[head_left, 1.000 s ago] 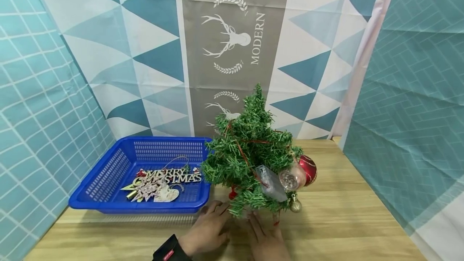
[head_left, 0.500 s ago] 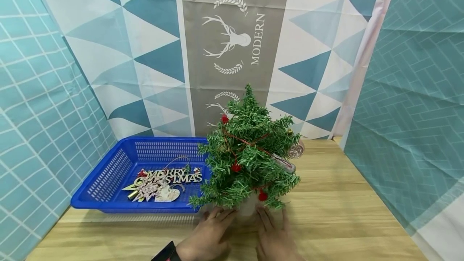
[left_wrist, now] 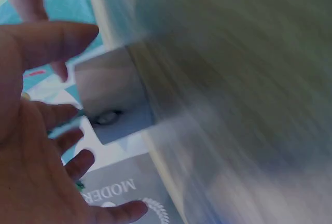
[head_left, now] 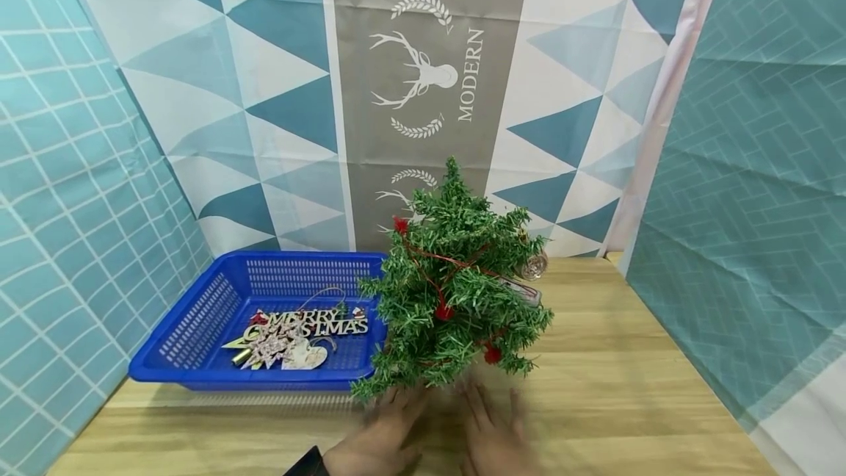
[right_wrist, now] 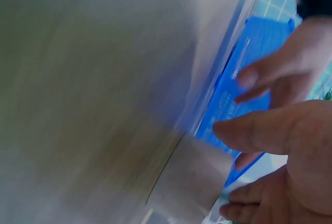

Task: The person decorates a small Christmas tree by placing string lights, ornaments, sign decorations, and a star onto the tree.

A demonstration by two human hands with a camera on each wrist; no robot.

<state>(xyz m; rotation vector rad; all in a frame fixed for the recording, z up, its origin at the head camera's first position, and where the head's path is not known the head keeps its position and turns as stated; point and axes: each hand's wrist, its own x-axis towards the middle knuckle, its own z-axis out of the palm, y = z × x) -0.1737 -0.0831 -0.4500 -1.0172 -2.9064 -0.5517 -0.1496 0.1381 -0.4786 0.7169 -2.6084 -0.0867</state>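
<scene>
A small green Christmas tree [head_left: 463, 270] stands on the wooden table, with red wire wound round it and red tufts such as this red tuft [head_left: 444, 311] on its front. Its pale block-shaped base [left_wrist: 114, 89] shows in both wrist views. My left hand [head_left: 380, 435] is at the left of the base, fingers extended, the fingertips partly hidden under the lower branches. On the other side, my right hand [head_left: 496, 435] has its fingers straight and close by the base [right_wrist: 192, 177]. Both hands are blurred. A small greyish box [head_left: 522, 291] and a clear bauble [head_left: 534, 265] hang at the tree's right.
Left of the tree, a blue plastic basket [head_left: 178, 377] reaches right up to the branches. In it lie a "Merry Christmas" sign [head_left: 317, 323], a wooden heart ornament [head_left: 304, 355] and glittery snowflakes [head_left: 267, 347]. A patterned curtain [head_left: 423, 20] closes off the back of the table [head_left: 628, 388].
The tree has turned counterclockwise as seen from above: the box and bauble swung to the back right, the red bauble went out of sight, and red tufts came round to the front.
</scene>
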